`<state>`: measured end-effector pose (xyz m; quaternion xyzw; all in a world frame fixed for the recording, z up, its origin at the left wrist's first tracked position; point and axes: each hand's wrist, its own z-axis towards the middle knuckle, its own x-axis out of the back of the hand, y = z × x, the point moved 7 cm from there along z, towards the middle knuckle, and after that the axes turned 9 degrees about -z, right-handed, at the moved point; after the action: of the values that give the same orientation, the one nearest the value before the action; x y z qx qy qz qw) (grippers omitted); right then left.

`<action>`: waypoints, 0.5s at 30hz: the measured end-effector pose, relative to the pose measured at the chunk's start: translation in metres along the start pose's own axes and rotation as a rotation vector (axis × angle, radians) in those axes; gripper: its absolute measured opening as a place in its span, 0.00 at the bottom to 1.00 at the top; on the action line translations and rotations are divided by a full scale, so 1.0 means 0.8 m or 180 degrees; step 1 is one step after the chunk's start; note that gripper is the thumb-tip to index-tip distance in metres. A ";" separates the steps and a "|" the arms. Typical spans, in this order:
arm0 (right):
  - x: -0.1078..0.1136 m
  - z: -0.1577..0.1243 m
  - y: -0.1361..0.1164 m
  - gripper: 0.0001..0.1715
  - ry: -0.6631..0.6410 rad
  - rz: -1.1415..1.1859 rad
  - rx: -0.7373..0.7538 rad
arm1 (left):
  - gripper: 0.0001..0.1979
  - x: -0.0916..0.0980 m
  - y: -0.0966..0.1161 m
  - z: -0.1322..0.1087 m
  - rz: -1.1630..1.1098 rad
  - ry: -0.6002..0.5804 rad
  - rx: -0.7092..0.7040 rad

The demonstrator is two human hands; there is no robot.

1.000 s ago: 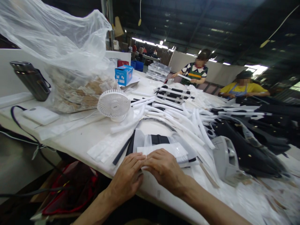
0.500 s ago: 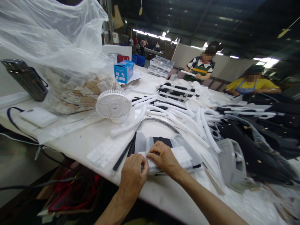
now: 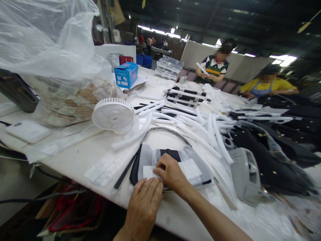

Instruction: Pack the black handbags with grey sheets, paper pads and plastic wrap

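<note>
- Right hand (image 3: pixel 171 174): fingers curled, pinched on the left edge of the white packet (image 3: pixel 191 168).
- Left hand (image 3: pixel 147 197): flat, fingers straight and together, gripping nothing. Fingertips press on the packet's near-left corner, just beside the right hand.
- White packet: flat on the worktop (image 3: pixel 82 157) near its front edge, lying on a clear bag with a black strap (image 3: pixel 171 154) inside.
- Small white fan (image 3: pixel 112 115) stands left of and behind the packet, well apart from it.
- White foam tubes (image 3: pixel 200 135) are strewn across the middle of the worktop.
- Grey tool (image 3: pixel 244 174) sits right of the packet, beside black garments (image 3: pixel 276 160).
- Big clear plastic bag (image 3: pixel 50 43) is far left, with a blue box (image 3: pixel 126 75) behind the fan.
- Two co-workers at the far side: striped shirt (image 3: pixel 213 68), yellow shirt (image 3: pixel 268 85).
</note>
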<state>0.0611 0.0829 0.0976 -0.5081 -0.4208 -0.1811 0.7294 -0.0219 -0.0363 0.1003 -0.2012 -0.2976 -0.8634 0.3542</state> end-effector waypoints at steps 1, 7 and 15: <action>-0.001 0.001 0.002 0.13 0.0006 0.0000 -0.0013 | 0.15 -0.005 0.002 -0.004 0.0062 -0.0120 0.0045; -0.005 0.011 0.001 0.13 -0.0023 -0.0269 0.0000 | 0.17 -0.010 0.001 -0.013 0.0270 -0.0207 0.0212; 0.169 -0.040 0.038 0.05 0.1191 -0.0014 -0.0292 | 0.19 -0.012 -0.001 -0.016 0.0179 -0.0260 0.0163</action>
<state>0.1737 0.0892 0.1834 -0.4973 -0.2703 -0.2931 0.7706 -0.0181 -0.0392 0.0852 -0.2355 -0.3281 -0.8362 0.3710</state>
